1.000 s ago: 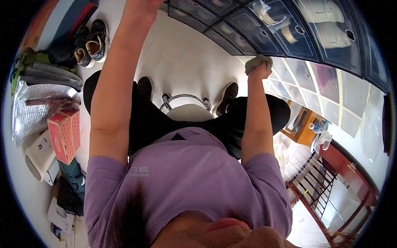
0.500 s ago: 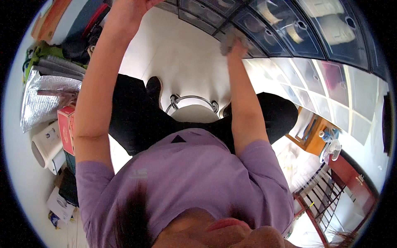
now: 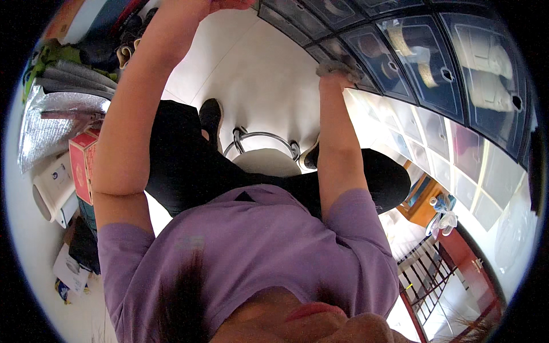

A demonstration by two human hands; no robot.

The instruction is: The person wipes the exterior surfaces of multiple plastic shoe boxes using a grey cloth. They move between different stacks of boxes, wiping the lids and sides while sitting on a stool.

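My right hand [image 3: 339,80] is closed on a grey cloth [image 3: 331,68], which bunches out past the fingers. The cloth is against or close to the edge of the dark-framed clear shoe boxes [image 3: 394,63] stacked ahead on the right; contact is hard to tell. Pale shoes [image 3: 485,74] show through the box fronts. At the upper edge of the view, my left hand [image 3: 229,4] is mostly cut off. It is near the left end of the boxes, and its grip cannot be made out.
I sit on a round stool with a curved metal frame [image 3: 266,136]. White-framed clear boxes [image 3: 434,134] stand on the right, near a wooden cabinet [image 3: 426,200]. On the left are a red box [image 3: 84,163], a silver foil sheet [image 3: 54,123] and a white bin [image 3: 54,188].
The right hand with the cloth has come a little nearer to me. My left hand has shifted right. The boxes sit farther right in the view, as the view has turned slightly.
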